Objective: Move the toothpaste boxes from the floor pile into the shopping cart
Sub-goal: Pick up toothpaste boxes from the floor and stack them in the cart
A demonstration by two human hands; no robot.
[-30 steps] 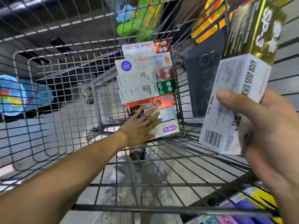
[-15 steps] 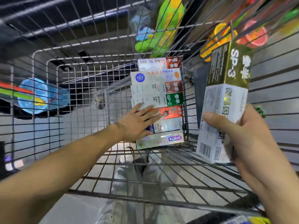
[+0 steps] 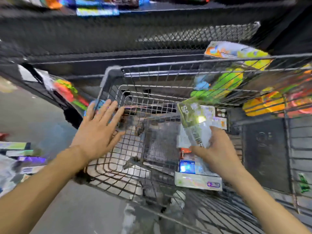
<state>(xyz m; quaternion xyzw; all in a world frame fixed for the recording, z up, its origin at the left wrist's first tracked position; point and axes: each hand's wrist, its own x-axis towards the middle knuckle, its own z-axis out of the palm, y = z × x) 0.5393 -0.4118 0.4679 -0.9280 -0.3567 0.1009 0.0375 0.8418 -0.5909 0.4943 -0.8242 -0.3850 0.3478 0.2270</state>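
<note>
Box [image 3: 195, 122] gripped in R hand [image 3: 217, 154], over cart [image 3: 157, 76]; L hand [image 3: 98, 130] spread.

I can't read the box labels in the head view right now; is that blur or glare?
Head view: both. Motion blur smears the whole frame, cart wires and shelf goods included; a bright glare spot sits on the shiny box that the right hand holds, washing out its print. Wide-angle distortion bends the cart rim. The left hand is fairly sharp.

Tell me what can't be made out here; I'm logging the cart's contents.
Head view only:
- Print on the held box: motion blur, glare.
- Stacked boxes in the cart: right hand covers most, so no count.
- Floor pile: cut by the left edge, blurred.
- Left hand: contact with the cart rim unclear.
</note>
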